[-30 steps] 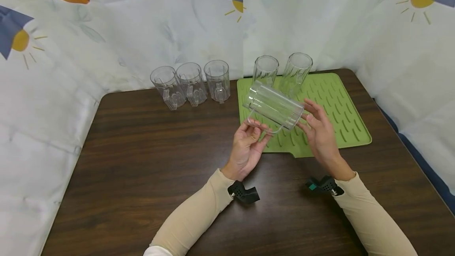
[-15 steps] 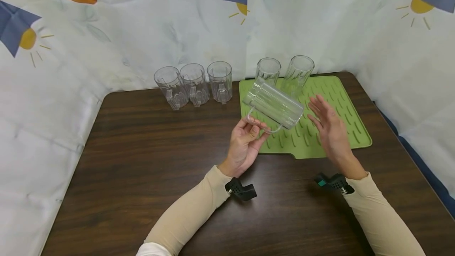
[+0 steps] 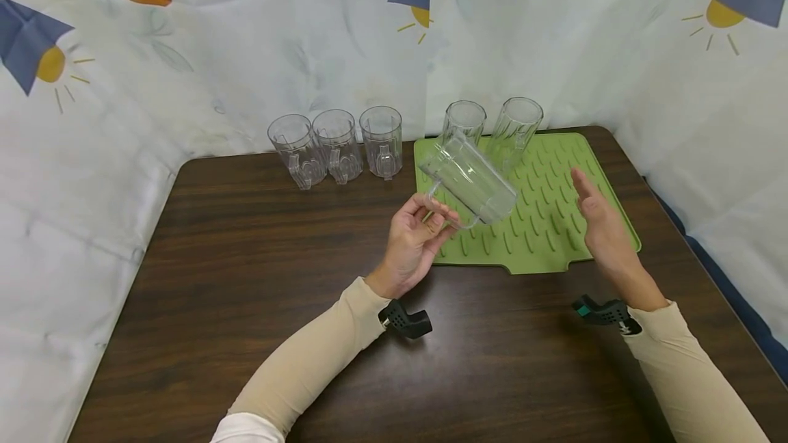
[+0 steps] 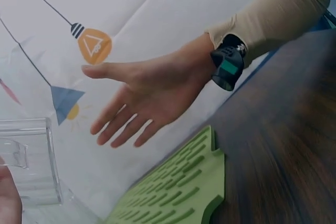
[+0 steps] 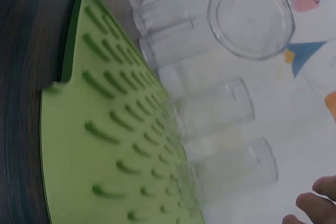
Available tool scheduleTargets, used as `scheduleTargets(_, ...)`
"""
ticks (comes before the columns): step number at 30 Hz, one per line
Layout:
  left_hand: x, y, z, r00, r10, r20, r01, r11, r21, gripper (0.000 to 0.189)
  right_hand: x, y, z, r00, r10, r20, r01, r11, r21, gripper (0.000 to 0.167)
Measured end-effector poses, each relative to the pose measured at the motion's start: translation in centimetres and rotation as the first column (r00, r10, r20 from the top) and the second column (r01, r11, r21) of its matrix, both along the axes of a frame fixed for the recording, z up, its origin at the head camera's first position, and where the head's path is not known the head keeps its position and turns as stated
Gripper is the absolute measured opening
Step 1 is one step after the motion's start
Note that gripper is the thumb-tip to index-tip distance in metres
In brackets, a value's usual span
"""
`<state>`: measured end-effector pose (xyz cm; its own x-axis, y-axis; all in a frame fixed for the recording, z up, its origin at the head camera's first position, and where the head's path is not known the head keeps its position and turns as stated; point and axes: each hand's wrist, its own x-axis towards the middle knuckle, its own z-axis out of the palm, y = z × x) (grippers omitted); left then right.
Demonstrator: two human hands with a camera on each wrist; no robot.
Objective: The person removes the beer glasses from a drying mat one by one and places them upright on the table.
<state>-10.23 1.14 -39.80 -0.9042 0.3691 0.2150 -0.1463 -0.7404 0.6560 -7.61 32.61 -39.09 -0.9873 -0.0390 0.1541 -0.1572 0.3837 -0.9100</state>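
Observation:
My left hand (image 3: 411, 241) pinches the handle of a clear mug (image 3: 470, 180), which tilts on its side above the green drying mat (image 3: 542, 251). In the left wrist view the mug (image 4: 31, 161) shows at the left edge, with part of the left hand (image 4: 8, 198) beside it. Away from the mug, over the mat's right side, my right hand (image 3: 606, 234) holds nothing. Its fingers are straight and spread in the left wrist view. Two clear glasses (image 3: 517, 130) stand upright along the mat's back edge, partly behind the held mug.
Three clear mugs (image 3: 380, 139) stand in a row at the back of the dark wooden table (image 3: 246, 279), left of the mat, handles facing front. A white patterned curtain (image 3: 234, 53) rises behind the table and along both sides.
My right hand has let go of the mug's end and moved right, its fingers straightening. The mug stays in my left hand, and its right end has turned slightly toward the left.

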Motion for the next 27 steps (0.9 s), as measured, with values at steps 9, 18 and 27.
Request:
scheduleTargets(9, 0.0, -1.5, 0.5, 1.000, 0.002, -0.028, -0.005, 0.995, -0.096, 0.010, 0.4, 2.6, 0.0, 0.989, -0.112, 0.094, 0.063, 0.908, 0.414, 0.064)
scheduleTargets(18, -0.4, -3.6, 0.4, 0.997, 0.009, -0.074, -0.027, 0.970, -0.240, 0.029, 0.7, 4.5, -1.0, 0.990, -0.063, 0.127, -0.019, 0.825, 0.564, 0.086)
scheduleTargets(27, -0.6, -6.0, -0.3, 0.992, 0.022, -0.122, -0.065, 0.929, -0.365, 0.029, 0.9, 6.2, -2.2, 0.989, -0.010, 0.149, -0.097, 0.718, 0.689, 0.097)
